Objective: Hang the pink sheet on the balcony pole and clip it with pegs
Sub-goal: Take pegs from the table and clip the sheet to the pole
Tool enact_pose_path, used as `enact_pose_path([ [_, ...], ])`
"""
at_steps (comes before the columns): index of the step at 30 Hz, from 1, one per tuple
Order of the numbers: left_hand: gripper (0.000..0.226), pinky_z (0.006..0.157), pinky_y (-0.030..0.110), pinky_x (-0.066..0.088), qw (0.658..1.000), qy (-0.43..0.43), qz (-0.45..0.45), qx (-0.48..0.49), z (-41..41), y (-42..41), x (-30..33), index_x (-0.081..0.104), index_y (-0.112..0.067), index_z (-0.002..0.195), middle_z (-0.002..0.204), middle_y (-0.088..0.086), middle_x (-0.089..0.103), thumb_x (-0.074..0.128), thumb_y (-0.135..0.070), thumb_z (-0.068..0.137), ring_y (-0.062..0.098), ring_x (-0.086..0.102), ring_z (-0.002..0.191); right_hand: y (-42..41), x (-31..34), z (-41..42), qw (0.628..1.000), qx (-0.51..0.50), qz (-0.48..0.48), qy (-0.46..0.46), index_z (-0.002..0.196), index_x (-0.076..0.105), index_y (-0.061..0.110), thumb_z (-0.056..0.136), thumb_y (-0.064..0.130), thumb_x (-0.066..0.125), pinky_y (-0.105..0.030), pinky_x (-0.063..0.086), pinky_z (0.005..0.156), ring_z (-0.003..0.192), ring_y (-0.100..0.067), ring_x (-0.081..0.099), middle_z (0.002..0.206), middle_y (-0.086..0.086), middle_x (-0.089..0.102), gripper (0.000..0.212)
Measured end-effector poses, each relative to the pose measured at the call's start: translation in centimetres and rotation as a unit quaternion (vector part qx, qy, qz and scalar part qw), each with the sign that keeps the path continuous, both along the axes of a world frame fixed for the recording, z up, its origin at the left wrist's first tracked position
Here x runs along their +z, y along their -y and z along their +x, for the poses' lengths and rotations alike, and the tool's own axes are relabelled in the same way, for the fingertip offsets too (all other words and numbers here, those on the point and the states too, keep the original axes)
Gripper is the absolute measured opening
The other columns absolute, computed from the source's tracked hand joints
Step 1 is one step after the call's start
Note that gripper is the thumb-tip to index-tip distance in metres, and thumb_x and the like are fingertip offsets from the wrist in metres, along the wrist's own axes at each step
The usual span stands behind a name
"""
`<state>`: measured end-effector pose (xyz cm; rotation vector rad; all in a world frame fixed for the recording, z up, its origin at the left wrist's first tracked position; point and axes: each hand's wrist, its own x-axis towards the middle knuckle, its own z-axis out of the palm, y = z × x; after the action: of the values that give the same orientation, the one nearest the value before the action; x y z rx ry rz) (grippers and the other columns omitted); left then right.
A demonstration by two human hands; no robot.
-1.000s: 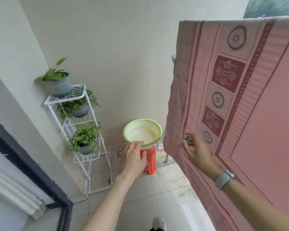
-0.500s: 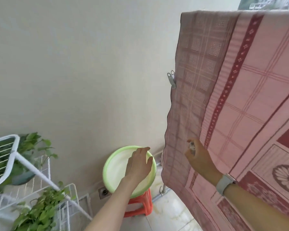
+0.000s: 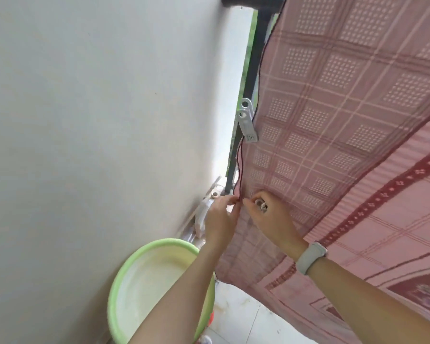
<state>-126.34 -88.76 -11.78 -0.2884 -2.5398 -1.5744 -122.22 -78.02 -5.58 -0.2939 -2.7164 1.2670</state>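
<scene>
A pale balcony wall [image 3: 97, 120] fills my left side. The pink sheet [image 3: 345, 132] hangs across the right, draped from the top of the view, its dark-hemmed edge running down beside a black post [image 3: 252, 78]. Below sits a green basin [image 3: 124, 289]. A white peg [image 3: 246, 124] clips the sheet's edge higher up. My left hand [image 3: 220, 219] pinches that edge lower down; my right hand [image 3: 271, 217], touching the sheet, grips a second peg [image 3: 260, 204].
</scene>
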Motion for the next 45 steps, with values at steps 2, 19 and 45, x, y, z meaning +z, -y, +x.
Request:
enact_pose_path([
  [2, 0.004, 0.059, 0.020, 0.035, 1.000, -0.018, 0.007, -0.016, 0.3, -0.2, -0.4, 0.063, -0.010, 0.078, 0.074, 0.003, 0.062, 0.060, -0.007, 0.079, 0.019, 0.054, 0.069, 0.8, -0.3, -0.7, 0.997, -0.028, 0.076, -0.004, 0.070, 0.053, 0.017, 0.079, 0.052, 0.055, -0.030, 0.042, 0.055, 0.057, -0.016, 0.051, 0.060, 0.001, 0.056, 0.036],
  [19, 0.015, 0.054, 0.008, 0.036, 0.956, 0.184, 0.181, -0.137, -5.1, 1.5, -2.8, 0.070, -0.013, 0.081, 0.060, -0.011, 0.059, 0.057, -0.008, 0.087, -0.004, 0.050, 0.056, 1.4, -2.2, 0.2, 0.985, -0.026, 0.167, -0.018, 0.079, 0.057, 0.015, 0.087, 0.027, 0.055, -0.030, 0.036, 0.049, 0.046, -0.012, 0.044, 0.053, 0.003, 0.052, 0.014],
  [45, 0.004, 0.069, 0.035, 0.045, 0.947, 0.208, 0.202, -0.138, -5.1, 1.7, -4.6, 0.066, -0.034, 0.068, 0.071, -0.003, 0.067, 0.063, -0.034, 0.067, 0.011, 0.056, 0.068, 0.8, 4.6, -4.4, 0.912, 0.297, 0.187, 0.213, 0.127, 0.034, 0.014, 0.094, 0.022, 0.043, -0.014, 0.039, 0.065, 0.083, 0.002, 0.050, 0.106, -0.004, 0.053, 0.036],
])
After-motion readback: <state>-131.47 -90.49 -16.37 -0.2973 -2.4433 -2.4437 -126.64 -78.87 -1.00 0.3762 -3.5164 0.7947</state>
